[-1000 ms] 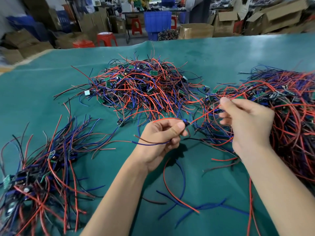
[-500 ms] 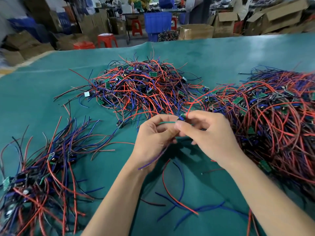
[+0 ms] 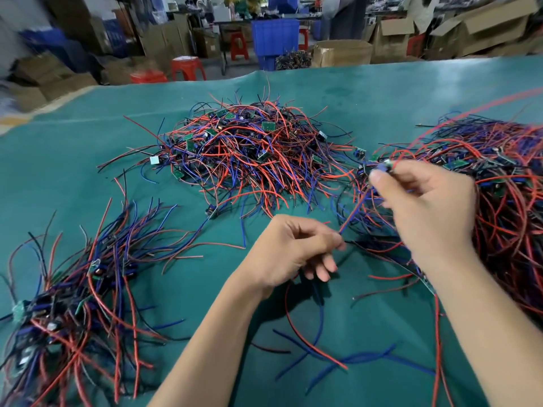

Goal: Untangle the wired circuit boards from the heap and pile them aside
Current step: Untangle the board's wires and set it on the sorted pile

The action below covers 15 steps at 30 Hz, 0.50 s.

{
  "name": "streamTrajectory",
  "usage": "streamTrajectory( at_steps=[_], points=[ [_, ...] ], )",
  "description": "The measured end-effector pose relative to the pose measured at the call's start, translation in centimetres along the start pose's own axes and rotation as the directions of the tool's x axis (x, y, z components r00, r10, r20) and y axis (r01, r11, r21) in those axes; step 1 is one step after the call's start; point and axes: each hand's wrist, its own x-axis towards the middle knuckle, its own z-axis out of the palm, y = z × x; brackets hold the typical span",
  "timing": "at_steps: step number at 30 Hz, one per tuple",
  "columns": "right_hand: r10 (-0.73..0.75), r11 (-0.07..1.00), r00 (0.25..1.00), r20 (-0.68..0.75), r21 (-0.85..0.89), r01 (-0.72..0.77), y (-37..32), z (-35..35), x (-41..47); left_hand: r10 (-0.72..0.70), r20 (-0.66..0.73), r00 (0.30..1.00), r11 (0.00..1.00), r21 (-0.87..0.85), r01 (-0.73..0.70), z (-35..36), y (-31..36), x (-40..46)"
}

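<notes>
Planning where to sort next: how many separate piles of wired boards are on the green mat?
3: a central heap at the far middle, a larger heap at the right edge behind the right hand, and a combed-out pile at near left. More may lie outside the frame.

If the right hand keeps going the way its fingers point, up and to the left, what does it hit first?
Most likely the right edge of the middle heap. The right hand pinches a small board lifted above the cloth, so depth is uncertain.
</notes>
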Motion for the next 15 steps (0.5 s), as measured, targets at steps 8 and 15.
streamTrajectory(
  at_steps=[8,15],
  points=[
    [0.311,0.927,0.919,-0.243,0.292,-0.237,-0.6,-6.2,3.0,-0.018,-0.021,1.0,0.999,-0.045,0.017,0.6,-0.4,0.1],
    [0.302,0.953,0.953,-0.017,-0.029,-0.303,-2.0,-7.3,3.5,-0.02,-0.058,0.998,0.998,-0.055,0.017,0.5,-0.6,0.4]
  ],
)
